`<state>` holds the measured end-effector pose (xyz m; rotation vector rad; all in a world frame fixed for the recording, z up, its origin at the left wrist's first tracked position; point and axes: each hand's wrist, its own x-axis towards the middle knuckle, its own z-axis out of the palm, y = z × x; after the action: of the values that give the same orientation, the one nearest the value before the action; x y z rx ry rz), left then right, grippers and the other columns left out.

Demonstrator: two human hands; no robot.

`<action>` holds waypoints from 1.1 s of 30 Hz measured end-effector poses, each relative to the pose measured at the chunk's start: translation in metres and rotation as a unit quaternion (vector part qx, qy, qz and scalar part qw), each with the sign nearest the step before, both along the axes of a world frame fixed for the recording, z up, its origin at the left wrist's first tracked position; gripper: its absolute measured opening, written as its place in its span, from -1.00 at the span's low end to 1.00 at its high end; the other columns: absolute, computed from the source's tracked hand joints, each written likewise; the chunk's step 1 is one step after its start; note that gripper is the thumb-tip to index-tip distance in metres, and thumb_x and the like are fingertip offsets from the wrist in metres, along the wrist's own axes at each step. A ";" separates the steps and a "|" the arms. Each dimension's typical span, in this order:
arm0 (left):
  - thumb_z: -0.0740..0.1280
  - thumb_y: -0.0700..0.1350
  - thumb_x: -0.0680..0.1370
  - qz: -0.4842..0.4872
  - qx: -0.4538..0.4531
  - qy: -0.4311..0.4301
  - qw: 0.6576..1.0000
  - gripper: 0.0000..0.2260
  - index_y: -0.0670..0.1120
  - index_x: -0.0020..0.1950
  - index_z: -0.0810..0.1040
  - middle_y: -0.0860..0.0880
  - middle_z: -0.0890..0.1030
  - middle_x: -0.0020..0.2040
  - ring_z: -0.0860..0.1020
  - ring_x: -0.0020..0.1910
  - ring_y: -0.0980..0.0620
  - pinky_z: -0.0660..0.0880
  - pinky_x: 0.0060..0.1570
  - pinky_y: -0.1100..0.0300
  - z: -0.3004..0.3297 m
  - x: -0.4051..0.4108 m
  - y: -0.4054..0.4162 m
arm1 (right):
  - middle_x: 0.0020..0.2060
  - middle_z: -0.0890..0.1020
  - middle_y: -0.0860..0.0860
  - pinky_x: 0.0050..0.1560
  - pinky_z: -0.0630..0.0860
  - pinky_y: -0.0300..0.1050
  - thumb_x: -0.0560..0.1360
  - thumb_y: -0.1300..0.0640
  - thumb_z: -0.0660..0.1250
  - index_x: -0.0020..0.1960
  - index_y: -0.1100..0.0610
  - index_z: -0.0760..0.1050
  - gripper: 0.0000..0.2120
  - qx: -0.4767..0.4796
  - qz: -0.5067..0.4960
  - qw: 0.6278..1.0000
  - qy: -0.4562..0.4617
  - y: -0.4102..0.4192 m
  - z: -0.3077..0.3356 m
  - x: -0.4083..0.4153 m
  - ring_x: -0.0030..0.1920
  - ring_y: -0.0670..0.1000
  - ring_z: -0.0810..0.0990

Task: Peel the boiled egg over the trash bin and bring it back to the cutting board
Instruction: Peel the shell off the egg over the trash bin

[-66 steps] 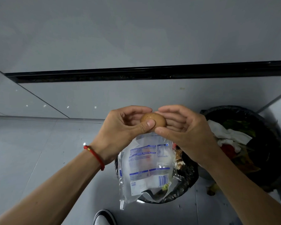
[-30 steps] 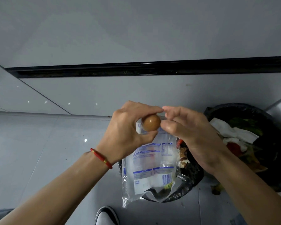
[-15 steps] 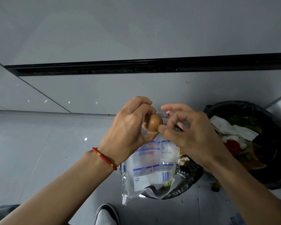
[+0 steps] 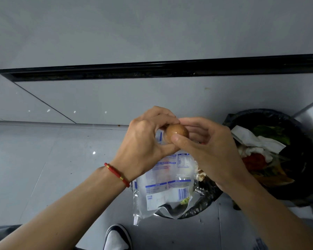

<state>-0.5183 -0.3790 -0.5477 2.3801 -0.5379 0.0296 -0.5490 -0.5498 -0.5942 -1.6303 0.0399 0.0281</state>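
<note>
A brown boiled egg point(image 4: 176, 131), its shell whole as far as I can see, is held between both hands above a small black-lined trash bin point(image 4: 204, 204). My left hand point(image 4: 145, 143), with a red bracelet on the wrist, wraps around the egg's left side. My right hand point(image 4: 206, 147) meets it from the right, its thumb pressed on the egg's front. A clear plastic bag with blue print point(image 4: 166, 188) lies over the bin's opening. The cutting board is out of view.
A larger black bin point(image 4: 304, 177) at the right holds white paper, greens and red scraps. Grey cabinet fronts with a dark gap point(image 4: 152, 69) stand ahead. My shoe point(image 4: 116, 239) rests on the grey tiled floor just before the small bin.
Both hands have kept turning the egg in place over the bin. The right thumb has come onto the egg's front, and the left fingers now curl over its top.
</note>
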 end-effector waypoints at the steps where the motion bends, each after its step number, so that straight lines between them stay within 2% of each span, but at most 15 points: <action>1: 0.63 -0.11 0.36 -0.006 -0.003 0.014 1.000 -0.64 -0.06 0.13 0.70 0.05 0.65 0.11 0.63 -0.04 0.17 0.54 0.06 0.42 0.000 0.000 0.001 | 0.01 0.79 -0.05 0.12 0.70 -0.11 0.47 0.24 0.56 0.21 0.08 0.68 -0.67 0.009 -0.005 1.000 -0.002 -0.002 -0.002 0.000 0.07 -0.08 0.77; 3: 0.63 -0.07 0.38 0.001 -0.028 0.074 0.997 -0.59 0.01 0.21 0.67 0.09 0.65 0.13 0.65 0.02 0.17 0.61 0.04 0.33 0.000 0.001 0.004 | 0.03 0.79 -0.03 0.16 0.70 -0.06 0.47 0.28 0.55 0.22 0.11 0.68 -0.67 0.020 -0.009 1.000 -0.002 -0.006 -0.004 0.002 0.08 -0.06 0.77; 6: 0.62 -0.08 0.41 0.039 -0.086 0.135 0.986 -0.65 0.04 0.17 0.69 0.10 0.72 0.02 0.67 0.06 0.14 0.67 -0.01 0.21 -0.001 0.002 0.008 | 0.07 0.79 0.00 0.21 0.68 -0.06 0.49 0.21 0.54 0.26 0.10 0.67 -0.66 0.063 0.017 0.998 0.021 -0.012 -0.005 0.006 0.11 -0.03 0.77; 8: 0.62 -0.10 0.40 0.041 -0.081 0.108 0.990 -0.68 0.02 0.12 0.70 0.09 0.72 -0.03 0.68 0.01 0.11 0.67 -0.05 0.22 -0.002 0.001 0.007 | 0.06 0.80 0.01 0.19 0.68 -0.07 0.50 0.15 0.52 0.25 0.10 0.67 -0.68 0.094 0.025 0.995 0.026 -0.013 -0.006 0.007 0.09 0.01 0.78; 13: 0.60 -0.17 0.43 -0.002 -0.048 0.011 0.999 -0.73 -0.11 0.08 0.67 -0.01 0.68 -0.02 0.66 -0.05 0.04 0.66 -0.06 0.19 -0.005 -0.002 0.004 | 0.00 0.81 0.04 0.05 0.68 -0.22 0.49 0.31 0.48 0.19 0.18 0.68 -0.73 0.147 0.004 0.989 -0.004 -0.006 -0.010 0.007 0.03 0.04 0.80; 15: 0.59 -0.16 0.43 -0.007 -0.033 0.006 0.999 -0.71 -0.09 0.12 0.65 0.00 0.67 0.01 0.65 -0.02 0.06 0.65 -0.02 0.20 -0.005 -0.002 0.005 | 0.03 0.80 0.03 0.07 0.68 -0.22 0.50 0.34 0.48 0.21 0.17 0.66 -0.71 0.143 0.015 0.990 -0.014 -0.006 -0.010 0.008 0.06 0.02 0.80; 16: 0.59 -0.15 0.43 0.001 -0.039 0.029 0.999 -0.68 -0.06 0.14 0.63 0.02 0.67 0.03 0.65 0.01 0.07 0.65 0.00 0.21 -0.006 -0.002 0.005 | 0.07 0.79 0.02 0.10 0.68 -0.19 0.51 0.36 0.48 0.24 0.18 0.64 -0.68 0.134 0.023 0.990 -0.022 -0.007 -0.010 0.008 0.09 0.02 0.78; 18: 0.59 -0.17 0.42 0.031 -0.114 0.138 0.983 -0.60 -0.02 0.20 0.58 0.01 0.67 0.08 0.66 0.08 0.10 0.65 0.06 0.21 -0.004 -0.001 0.006 | 0.17 0.76 0.01 0.21 0.66 -0.12 0.50 0.38 0.49 0.28 0.17 0.60 -0.63 0.110 0.031 0.992 -0.045 -0.009 -0.008 0.008 0.19 -0.01 0.74; 20: 0.56 -0.22 0.44 0.059 -0.225 0.255 0.939 -0.58 -0.07 0.26 0.58 -0.11 0.70 0.11 0.70 0.09 0.03 0.64 0.08 0.20 -0.001 0.002 0.007 | 0.24 0.72 0.02 0.31 0.62 -0.07 0.50 0.37 0.48 0.32 0.18 0.56 -0.59 0.105 0.047 0.991 -0.067 -0.012 -0.007 0.008 0.29 -0.01 0.69; 21: 0.56 -0.25 0.45 0.066 -0.259 0.284 0.921 -0.59 -0.11 0.27 0.59 -0.17 0.71 0.11 0.71 0.09 -0.06 0.65 0.06 0.20 -0.001 0.004 0.008 | 0.28 0.70 0.02 0.34 0.59 -0.07 0.51 0.36 0.47 0.35 0.19 0.54 -0.58 0.109 0.059 0.990 -0.074 -0.013 -0.007 0.008 0.33 0.00 0.67; 23: 0.55 -0.27 0.46 0.067 -0.284 0.293 0.911 -0.62 -0.15 0.26 0.62 -0.21 0.72 0.11 0.70 0.10 -0.18 0.64 0.02 0.19 0.000 0.005 0.009 | 0.34 0.67 0.02 0.35 0.57 -0.13 0.54 0.32 0.43 0.41 0.21 0.51 -0.56 0.132 0.079 0.985 -0.075 -0.016 -0.005 0.008 0.38 0.00 0.63; 26: 0.56 -0.28 0.43 0.059 -0.285 0.281 0.914 -0.63 -0.18 0.22 0.64 -0.21 0.73 0.10 0.68 0.13 -0.21 0.66 0.02 0.13 0.000 0.006 0.007 | 0.38 0.64 0.02 0.35 0.56 -0.14 0.58 0.33 0.40 0.40 0.22 0.48 -0.60 0.154 0.085 0.981 -0.082 -0.018 -0.004 0.009 0.42 0.00 0.60; 30: 0.58 -0.35 0.39 0.056 -0.265 0.268 0.924 -0.60 -0.18 0.19 0.62 -0.23 0.69 0.11 0.65 0.15 -0.21 0.67 0.10 -0.03 -0.002 0.008 0.009 | 0.38 0.63 0.06 0.36 0.55 -0.15 0.54 0.54 0.35 0.36 0.27 0.45 -0.56 0.167 0.102 0.977 -0.080 -0.015 -0.007 0.007 0.44 0.00 0.58; 33: 0.60 -0.25 0.37 0.050 -0.287 0.295 0.910 -0.57 -0.12 0.21 0.62 -0.16 0.70 0.12 0.69 0.09 -0.08 0.66 0.01 0.08 0.002 0.009 0.010 | 0.45 0.58 0.07 0.44 0.49 -0.12 0.54 0.48 0.39 0.40 0.28 0.42 -0.53 0.167 0.116 0.975 -0.093 -0.019 -0.007 0.009 0.50 0.01 0.51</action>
<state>-0.5096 -0.3695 -0.5461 1.7099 -0.0860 -0.4179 -0.5396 -0.5692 -0.6016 -1.2873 -0.2852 0.0581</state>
